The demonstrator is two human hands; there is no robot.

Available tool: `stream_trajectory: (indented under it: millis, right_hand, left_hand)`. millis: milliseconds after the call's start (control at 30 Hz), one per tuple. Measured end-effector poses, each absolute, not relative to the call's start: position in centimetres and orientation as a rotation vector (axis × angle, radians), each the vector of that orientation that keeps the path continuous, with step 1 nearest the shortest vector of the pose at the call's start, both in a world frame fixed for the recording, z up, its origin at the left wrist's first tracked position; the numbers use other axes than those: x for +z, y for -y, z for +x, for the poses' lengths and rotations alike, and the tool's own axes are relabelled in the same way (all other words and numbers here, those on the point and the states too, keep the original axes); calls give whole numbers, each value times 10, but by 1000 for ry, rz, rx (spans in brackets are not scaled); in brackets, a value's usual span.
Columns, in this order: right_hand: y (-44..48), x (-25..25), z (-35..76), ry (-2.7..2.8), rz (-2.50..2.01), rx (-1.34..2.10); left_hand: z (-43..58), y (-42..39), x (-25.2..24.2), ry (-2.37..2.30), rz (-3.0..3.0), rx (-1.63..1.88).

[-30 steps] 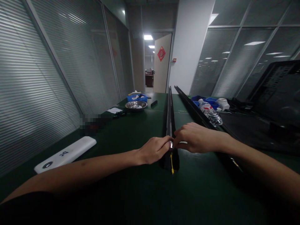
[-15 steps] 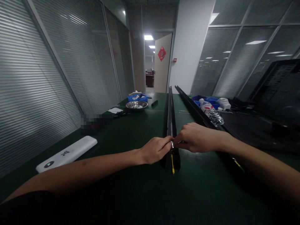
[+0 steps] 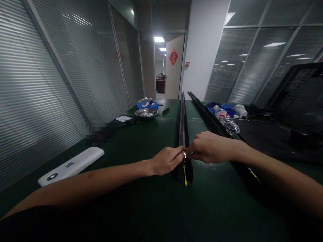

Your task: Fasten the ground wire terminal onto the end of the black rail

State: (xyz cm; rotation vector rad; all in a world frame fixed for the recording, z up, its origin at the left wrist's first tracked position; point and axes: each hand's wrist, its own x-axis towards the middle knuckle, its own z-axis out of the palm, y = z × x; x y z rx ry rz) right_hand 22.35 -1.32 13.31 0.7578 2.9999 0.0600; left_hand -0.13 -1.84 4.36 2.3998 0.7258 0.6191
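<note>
A long black channel-shaped rail (image 3: 182, 124) runs away from me along the green table (image 3: 151, 141). Over its near end my left hand (image 3: 168, 160) and my right hand (image 3: 205, 147) meet, both closed with fingertips pinched together. Between the fingertips shows a small shiny silvery piece (image 3: 184, 154), mostly hidden, so I cannot make out what it is. From just below it a short yellow cable (image 3: 185, 175) with a yellow end hangs toward me over the rail's end. A second black rail (image 3: 205, 112) lies to the right, partly behind my right forearm.
A white oblong device (image 3: 73, 165) lies at left. Farther back are a metal bowl (image 3: 146, 113), a blue bin (image 3: 147, 105) and a small black block (image 3: 166, 110). A clear plastic bottle (image 3: 229, 123) and blue bins (image 3: 228, 109) sit right of the second rail, near a large black panel (image 3: 300, 97).
The whole view has shifted very slightly. Both hands keep the same pinched pose at the rail's near end, and nothing else visibly differs.
</note>
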Motion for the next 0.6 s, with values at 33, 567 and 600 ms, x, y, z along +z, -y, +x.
stream_trajectory:
  millis: [33,567,600]
  right_hand:
    - [14,133,223,-2994,768,71]
    - [9,129,228,-3032,711,75]
    - [10,129,228,-3028,714,70]
  left_hand:
    - [-1,18,43,-719,2400,615]
    - [0,19,43,-814,2408,644]
    - [0,18,43,-812,2408,638]
